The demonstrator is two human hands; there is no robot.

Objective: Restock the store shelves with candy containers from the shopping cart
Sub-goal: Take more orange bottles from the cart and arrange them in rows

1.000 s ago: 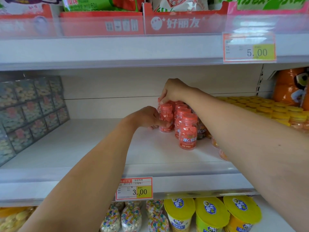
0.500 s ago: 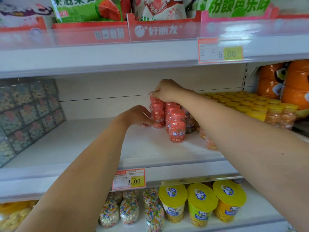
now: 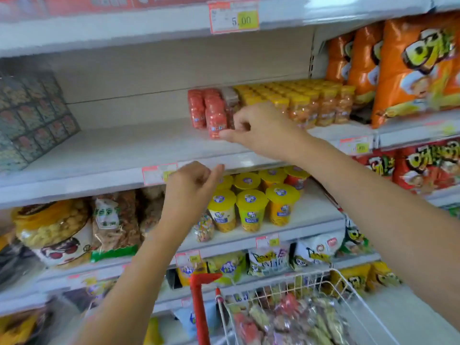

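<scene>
right grip (image 3: 258, 130) beside red jars (image 3: 213, 115); left grip (image 3: 193, 186) loose

A shop: tiered shelves (image 3: 112, 145) of packaged snacks (image 3: 410, 66), price tags (image 3: 234, 17) on the rails, a wire shopping cart (image 3: 311, 285) below

Upright red candy jars (image 3: 211, 113) stand clustered on the white shelf (image 3: 112, 145).
</scene>
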